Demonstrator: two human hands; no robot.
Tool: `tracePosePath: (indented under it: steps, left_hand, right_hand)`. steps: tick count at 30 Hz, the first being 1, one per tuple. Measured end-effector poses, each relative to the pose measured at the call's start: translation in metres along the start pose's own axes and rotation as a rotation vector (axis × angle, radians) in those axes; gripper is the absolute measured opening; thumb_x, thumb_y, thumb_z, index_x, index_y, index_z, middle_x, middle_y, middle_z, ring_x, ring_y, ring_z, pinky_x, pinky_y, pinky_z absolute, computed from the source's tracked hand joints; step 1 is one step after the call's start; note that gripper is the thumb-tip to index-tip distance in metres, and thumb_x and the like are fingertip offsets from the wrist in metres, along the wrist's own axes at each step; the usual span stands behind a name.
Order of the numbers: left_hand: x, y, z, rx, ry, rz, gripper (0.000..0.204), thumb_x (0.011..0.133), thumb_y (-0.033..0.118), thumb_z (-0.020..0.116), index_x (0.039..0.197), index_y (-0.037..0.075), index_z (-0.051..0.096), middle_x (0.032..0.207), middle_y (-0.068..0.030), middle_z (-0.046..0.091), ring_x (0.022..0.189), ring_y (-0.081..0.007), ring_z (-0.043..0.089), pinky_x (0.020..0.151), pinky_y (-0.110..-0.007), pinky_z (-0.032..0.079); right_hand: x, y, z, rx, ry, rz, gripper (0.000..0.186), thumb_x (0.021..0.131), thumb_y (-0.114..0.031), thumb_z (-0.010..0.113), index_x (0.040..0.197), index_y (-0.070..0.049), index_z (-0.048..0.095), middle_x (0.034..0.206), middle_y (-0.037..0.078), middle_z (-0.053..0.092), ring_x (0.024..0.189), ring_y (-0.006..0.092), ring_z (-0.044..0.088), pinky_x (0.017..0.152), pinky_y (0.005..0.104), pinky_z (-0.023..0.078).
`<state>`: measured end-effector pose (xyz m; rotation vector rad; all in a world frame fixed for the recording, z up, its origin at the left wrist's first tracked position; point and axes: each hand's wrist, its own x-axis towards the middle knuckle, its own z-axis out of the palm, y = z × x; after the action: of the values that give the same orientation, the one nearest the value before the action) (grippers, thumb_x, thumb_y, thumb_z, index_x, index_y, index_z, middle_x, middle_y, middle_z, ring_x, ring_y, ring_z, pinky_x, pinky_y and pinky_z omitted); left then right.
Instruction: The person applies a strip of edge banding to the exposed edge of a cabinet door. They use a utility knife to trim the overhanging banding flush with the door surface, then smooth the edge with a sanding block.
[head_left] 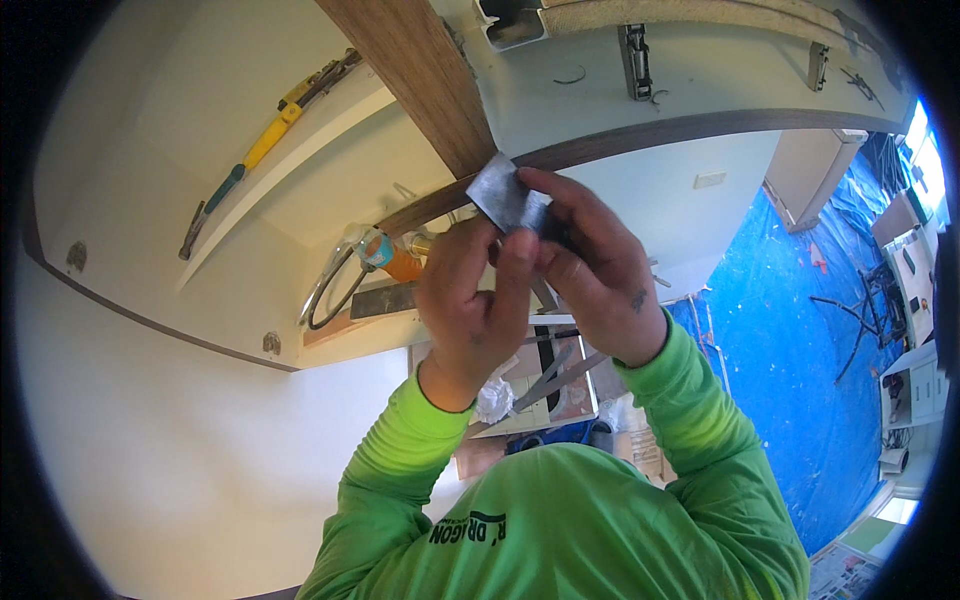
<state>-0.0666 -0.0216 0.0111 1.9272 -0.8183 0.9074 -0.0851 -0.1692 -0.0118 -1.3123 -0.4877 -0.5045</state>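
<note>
Metal piece (497,192): a grey, shiny, flat thing is held up between the two hands, just beside the lower end of a wood strip (415,75); whether it is one bent plate or two parts, I cannot tell surely.
Right hand (605,268): its thumb and fingers are closed on the right side of the piece, probably to keep it steady and leave the broad face free.
Left hand (462,295): its fingers are curled in, and the thumb pinches near the lower edge, it seems to give support from the other side.
Yellow tool (268,140): it lies along a white ledge (300,160), perhaps to be out of the way.
Bottle (402,265): with orange content, it stands near, probably for easy reach.
Blue sheet (775,350): it covers the floor, likely for protection.
Writing: dark lettering is on the green shirt (570,540), upside down here; the bottle's blue label is too small to read.
</note>
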Motion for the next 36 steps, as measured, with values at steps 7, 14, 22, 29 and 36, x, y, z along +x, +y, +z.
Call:
tracePosePath:
  steps: [7,14,22,29,36]
  left_hand:
    - [0.013,0.006,0.001,0.153,0.015,0.092,0.011,0.096,0.014,0.075,0.092,0.004,0.071,0.075,-0.0098,0.063,0.067,-0.0274,0.056,0.064,-0.037,0.044]
    - [0.024,-0.006,-0.001,0.286,0.067,0.267,0.018,0.089,0.019,0.080,0.097,0.005,0.072,0.089,-0.0084,0.068,0.084,-0.0278,0.058,0.083,-0.040,0.043]
    - [0.026,-0.018,-0.003,0.281,0.196,0.246,0.031,0.085,0.025,0.084,0.104,0.004,0.071,0.139,-0.0232,0.059,0.116,-0.0351,0.055,0.101,-0.041,0.039]
    - [0.034,-0.016,-0.016,0.229,0.035,0.072,0.034,0.084,0.034,0.085,0.098,0.006,0.073,0.144,-0.0282,0.059,0.125,-0.0353,0.059,0.113,-0.050,0.028]
    - [0.038,-0.014,-0.017,0.371,-0.031,0.083,0.037,0.084,0.047,0.083,0.087,0.010,0.077,0.138,-0.0269,0.064,0.126,-0.0355,0.061,0.117,-0.049,0.022]
  right_hand:
    - [0.003,-0.002,-0.007,-0.397,-0.083,-0.203,0.063,0.092,0.002,0.063,0.153,-0.002,0.049,0.109,0.020,0.060,0.088,0.0359,0.067,0.078,0.0394,0.056]
    - [0.001,0.011,0.006,-0.451,0.027,-0.270,0.058,0.095,-0.005,0.064,0.152,-0.004,0.051,0.109,0.021,0.059,0.086,0.0387,0.067,0.072,0.0447,0.057]
    - [0.006,0.003,0.005,-0.429,0.013,-0.182,0.051,0.102,-0.015,0.065,0.149,0.000,0.053,0.104,0.020,0.059,0.084,0.0378,0.067,0.073,0.0433,0.055]
    - [0.011,-0.002,0.000,-0.371,-0.029,-0.129,0.047,0.105,-0.015,0.062,0.147,0.004,0.054,0.100,0.018,0.060,0.083,0.0286,0.062,0.077,0.0358,0.052]
    - [0.014,-0.005,-0.006,-0.374,-0.073,-0.069,0.046,0.107,-0.016,0.058,0.149,0.004,0.054,0.096,0.014,0.059,0.080,0.0221,0.058,0.075,0.0337,0.050]
